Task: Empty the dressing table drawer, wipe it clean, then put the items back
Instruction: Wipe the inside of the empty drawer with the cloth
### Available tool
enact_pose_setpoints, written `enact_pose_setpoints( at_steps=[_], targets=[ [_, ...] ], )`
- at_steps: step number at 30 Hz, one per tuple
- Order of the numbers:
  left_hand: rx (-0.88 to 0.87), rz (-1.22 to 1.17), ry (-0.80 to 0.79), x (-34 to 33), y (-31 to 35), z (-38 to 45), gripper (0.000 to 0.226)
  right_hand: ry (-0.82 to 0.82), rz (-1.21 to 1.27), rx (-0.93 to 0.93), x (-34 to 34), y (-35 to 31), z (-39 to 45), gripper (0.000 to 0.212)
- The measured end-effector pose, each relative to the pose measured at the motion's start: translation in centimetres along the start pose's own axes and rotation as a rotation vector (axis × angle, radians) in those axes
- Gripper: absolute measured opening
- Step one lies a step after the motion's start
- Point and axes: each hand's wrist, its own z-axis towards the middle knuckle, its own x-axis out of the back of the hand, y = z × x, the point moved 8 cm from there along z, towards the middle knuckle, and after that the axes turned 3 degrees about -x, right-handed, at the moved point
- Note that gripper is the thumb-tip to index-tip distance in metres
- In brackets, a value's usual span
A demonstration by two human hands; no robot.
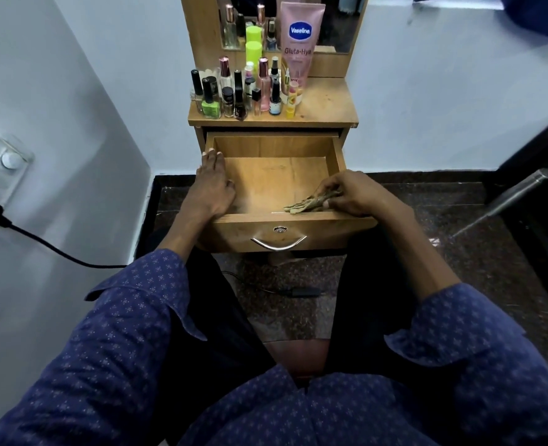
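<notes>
The drawer stands pulled out, nothing in it but a cloth. The left hand lies flat along its left wall, fingers straight. The right hand presses the crumpled cloth into the front right corner. Bottles and a pink tube crowd the tabletop above.

Only legible print: on pink tube standing at back of bench top — "Vaseline" in white on blue oval logo, "Gluta-Hya" below in darker pink. Smaller lines lower on tube too blurred to read. Labels on small bottles beside it: too small, unreadable.
</notes>
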Motion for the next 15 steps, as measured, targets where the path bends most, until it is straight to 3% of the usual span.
enact_pose_setpoints(
  at_steps=[3,5,11,15],
  targets=[
    [-0.003,0.001,0.006,0.0,0.0,0.0,0.072,0.487,-0.068,-0.001,2.5,0.3,-2.4,0.030],
    [0.000,0.000,0.004,-0.1,-0.1,0.1,0.072,0.653,-0.075,0.022,3.0,0.3,-3.8,0.030],
    [-0.006,-0.014,0.008,-0.4,-0.5,0.3,0.071,0.509,-0.037,-0.182,0.8,2.8,-2.6,0.032],
    [-0.005,-0.005,0.003,-0.4,-0.5,0.4,0.071,0.589,-0.025,-0.245,2.2,2.7,-0.1,0.017]
  ],
)
